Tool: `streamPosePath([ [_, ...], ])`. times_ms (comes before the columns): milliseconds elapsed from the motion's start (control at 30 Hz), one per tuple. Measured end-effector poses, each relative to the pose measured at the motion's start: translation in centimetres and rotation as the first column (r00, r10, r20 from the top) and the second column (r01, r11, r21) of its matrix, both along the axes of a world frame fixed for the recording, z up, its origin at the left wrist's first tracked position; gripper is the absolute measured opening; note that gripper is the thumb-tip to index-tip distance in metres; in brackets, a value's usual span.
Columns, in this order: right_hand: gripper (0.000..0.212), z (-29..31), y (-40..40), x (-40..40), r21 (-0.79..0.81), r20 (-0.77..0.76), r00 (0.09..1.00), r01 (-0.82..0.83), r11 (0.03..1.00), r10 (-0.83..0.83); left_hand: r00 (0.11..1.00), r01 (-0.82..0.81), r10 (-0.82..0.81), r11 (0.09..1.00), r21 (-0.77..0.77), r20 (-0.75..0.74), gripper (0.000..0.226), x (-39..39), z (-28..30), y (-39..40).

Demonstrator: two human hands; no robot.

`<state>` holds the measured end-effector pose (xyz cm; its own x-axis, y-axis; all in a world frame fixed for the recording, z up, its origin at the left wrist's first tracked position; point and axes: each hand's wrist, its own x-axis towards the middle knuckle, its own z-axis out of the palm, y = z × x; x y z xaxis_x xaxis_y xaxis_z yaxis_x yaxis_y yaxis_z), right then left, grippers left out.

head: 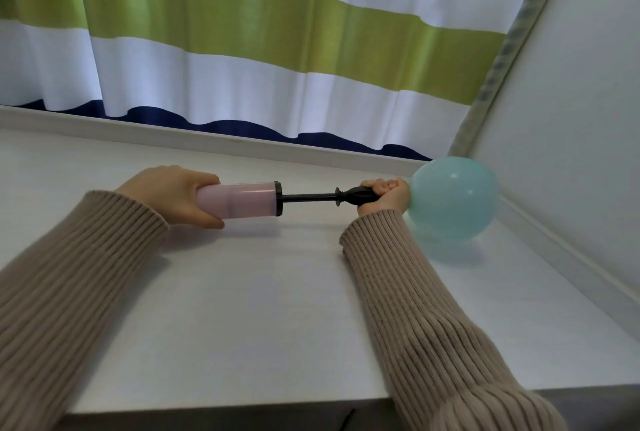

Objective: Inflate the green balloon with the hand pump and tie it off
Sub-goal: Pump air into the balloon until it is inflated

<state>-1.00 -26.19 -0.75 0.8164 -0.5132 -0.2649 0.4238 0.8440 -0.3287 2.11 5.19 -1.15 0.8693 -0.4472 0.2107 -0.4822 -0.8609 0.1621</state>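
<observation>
We find the left hand (pixel 173 193) gripping the pump (pixel 242 199), the right hand (pixel 382 197) clamped on its nozzel end; green balloon (pixel 453 198) at three o'clock, neck apparently pinched. Recommend full, steady strokes.

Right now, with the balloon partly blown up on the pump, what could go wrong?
1. The right hand grips the nozzle end where the green balloon meets the pump; if that grip loosens, the neck could slip off and lose air.
2. The balloon sits close to the side wall and may press against it as it swells.
3. The left hand holds the pink pump barrel in mid-air, so a jerky stroke might tug the nozzle loose.
</observation>
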Motion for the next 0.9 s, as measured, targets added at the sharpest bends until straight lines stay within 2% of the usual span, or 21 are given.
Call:
streamPosePath([
  [267,0.037,0.0,1.3,0.7,-0.009,0.021,0.999,-0.049,0.999,0.049,0.991,0.074,-0.078,0.996,0.042,0.106,0.039,-1.4,0.2,-5.7],
  [433,0.034,0.1,1.2,0.5,-0.042,0.022,0.998,-0.065,0.997,0.066,0.997,0.069,-0.069,0.997,-0.021,0.03,0.037,-1.2,-0.1,-4.6],
  [600,0.035,0.0,-0.4,0.3,-0.014,0.01,1.0,-0.011,1.0,0.011,0.999,-0.001,0.0,1.0,-0.027,-0.037,0.047,0.0,0.0,-0.2],
  [767,0.035,-0.1,-0.8,0.5,0.015,0.012,1.0,0.0,1.0,0.0,1.0,0.009,-0.009,1.0,0.017,-0.015,0.049,-0.1,0.3,-0.9],
  [900,0.034,-0.3,1.4,1.1,-0.044,-0.001,0.998,-0.059,0.997,0.059,0.997,0.065,-0.066,0.998,0.011,0.037,0.04,-1.1,-0.2,-4.7],
])
